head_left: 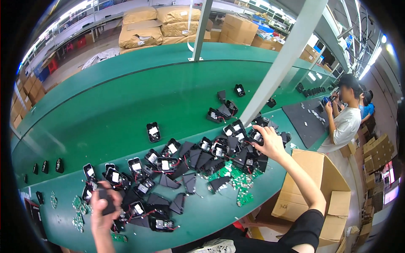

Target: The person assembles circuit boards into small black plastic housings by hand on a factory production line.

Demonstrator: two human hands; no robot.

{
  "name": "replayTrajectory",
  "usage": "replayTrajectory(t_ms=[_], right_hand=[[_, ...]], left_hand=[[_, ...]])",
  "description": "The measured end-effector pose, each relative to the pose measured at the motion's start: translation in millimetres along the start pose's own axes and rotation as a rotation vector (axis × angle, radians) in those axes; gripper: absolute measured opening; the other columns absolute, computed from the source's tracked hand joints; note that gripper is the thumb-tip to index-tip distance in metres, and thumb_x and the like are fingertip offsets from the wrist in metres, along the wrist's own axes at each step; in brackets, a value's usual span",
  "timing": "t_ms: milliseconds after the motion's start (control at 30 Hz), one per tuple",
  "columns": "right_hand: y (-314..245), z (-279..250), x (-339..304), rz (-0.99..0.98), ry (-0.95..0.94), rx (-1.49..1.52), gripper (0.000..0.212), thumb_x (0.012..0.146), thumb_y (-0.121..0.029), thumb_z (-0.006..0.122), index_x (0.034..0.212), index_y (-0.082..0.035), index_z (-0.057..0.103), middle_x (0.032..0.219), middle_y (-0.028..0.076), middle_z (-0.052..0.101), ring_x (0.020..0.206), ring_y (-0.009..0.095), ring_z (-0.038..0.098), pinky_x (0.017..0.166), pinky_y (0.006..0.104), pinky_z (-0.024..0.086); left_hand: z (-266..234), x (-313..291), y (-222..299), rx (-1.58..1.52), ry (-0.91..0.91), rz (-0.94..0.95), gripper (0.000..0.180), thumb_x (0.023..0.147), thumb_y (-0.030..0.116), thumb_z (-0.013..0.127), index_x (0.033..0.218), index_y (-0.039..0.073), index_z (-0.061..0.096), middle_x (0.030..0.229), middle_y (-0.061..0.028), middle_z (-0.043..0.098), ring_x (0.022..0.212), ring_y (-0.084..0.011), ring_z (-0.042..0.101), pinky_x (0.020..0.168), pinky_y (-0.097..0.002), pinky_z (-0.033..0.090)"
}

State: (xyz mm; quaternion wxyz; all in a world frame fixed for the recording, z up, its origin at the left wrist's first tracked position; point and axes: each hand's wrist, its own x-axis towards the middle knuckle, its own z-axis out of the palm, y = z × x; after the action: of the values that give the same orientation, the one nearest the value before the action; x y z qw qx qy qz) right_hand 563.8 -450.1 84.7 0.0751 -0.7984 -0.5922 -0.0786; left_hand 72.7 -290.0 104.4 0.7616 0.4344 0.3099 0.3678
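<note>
My left hand [99, 217], slightly blurred, is closed around a small black plastic case [108, 201] above the left side of the green bench. My right hand [272, 144] reaches to the far right of the pile, thumb and fingers curled on an open black housing [255, 135] with a pale part inside. Between my hands spreads a heap of black housings [167, 164], many with white labels and thin red wires showing, mixed with dark wedge-shaped covers [189, 183]. Green circuit boards [239, 182] lie loose in front of the heap, and smaller boards [78, 211] sit near my left hand.
A grey metal post [278, 63] rises from the bench just beyond my right hand. Several housings [153, 132] stand on the green conveyor belt [105, 114]. An open cardboard box [297, 185] is under my right forearm. A co-worker [348, 120] stands at the right by a dark mat [304, 122].
</note>
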Motion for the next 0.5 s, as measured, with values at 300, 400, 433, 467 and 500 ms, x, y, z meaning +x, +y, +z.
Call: replayTrajectory(t_ms=[300,400,433,467,500], right_hand=[[12,5,3,-0.071,0.085,-0.109,0.046,0.081,-0.034,0.055,0.122,-0.014,0.045,0.116,0.010,0.047,0.100,0.030,0.045,0.073,0.0384,0.050],[-33,-33,-14,-0.169,0.178,0.010,0.040,0.067,-0.011,0.066,0.105,-0.014,0.054,0.101,0.006,0.051,0.093,0.026,0.048,0.065,0.0355,0.051],[-42,-37,-30,-0.336,0.083,0.101,0.030,0.067,-0.010,0.065,0.096,-0.014,0.058,0.089,0.003,0.052,0.087,0.024,0.050,0.060,0.0332,0.051],[-51,-37,-56,-0.465,-0.070,0.139,0.027,0.066,-0.010,0.066,0.091,-0.014,0.060,0.086,0.002,0.052,0.083,0.023,0.051,0.056,0.0321,0.050],[-65,-43,-76,-0.527,-0.257,0.201,0.025,0.066,-0.012,0.067,0.090,-0.013,0.060,0.086,0.003,0.052,0.081,0.022,0.052,0.053,0.0320,0.050]], left_hand=[[107,-40,-77,-0.850,-0.071,-0.438,0.047,0.083,0.013,0.041,0.128,0.005,0.029,0.105,-0.0246,0.047,0.097,-0.0436,0.052,0.070,-0.0536,0.053],[106,-54,-85,-0.668,0.024,-0.379,0.056,0.080,0.004,0.042,0.133,0.004,0.023,0.110,-0.0243,0.047,0.096,-0.0409,0.055,0.064,-0.0508,0.055],[107,-62,-83,-0.515,0.054,-0.355,0.057,0.079,0.001,0.042,0.133,0.004,0.023,0.110,-0.0237,0.048,0.095,-0.0398,0.056,0.061,-0.0492,0.056],[114,-66,-78,-0.421,0.068,-0.357,0.058,0.080,0.001,0.046,0.134,0.003,0.023,0.108,-0.0216,0.051,0.093,-0.0367,0.058,0.058,-0.0436,0.057],[118,-70,-76,-0.426,0.087,-0.368,0.058,0.080,0.001,0.046,0.134,0.003,0.023,0.108,-0.0216,0.051,0.093,-0.0367,0.058,0.058,-0.0436,0.057]])
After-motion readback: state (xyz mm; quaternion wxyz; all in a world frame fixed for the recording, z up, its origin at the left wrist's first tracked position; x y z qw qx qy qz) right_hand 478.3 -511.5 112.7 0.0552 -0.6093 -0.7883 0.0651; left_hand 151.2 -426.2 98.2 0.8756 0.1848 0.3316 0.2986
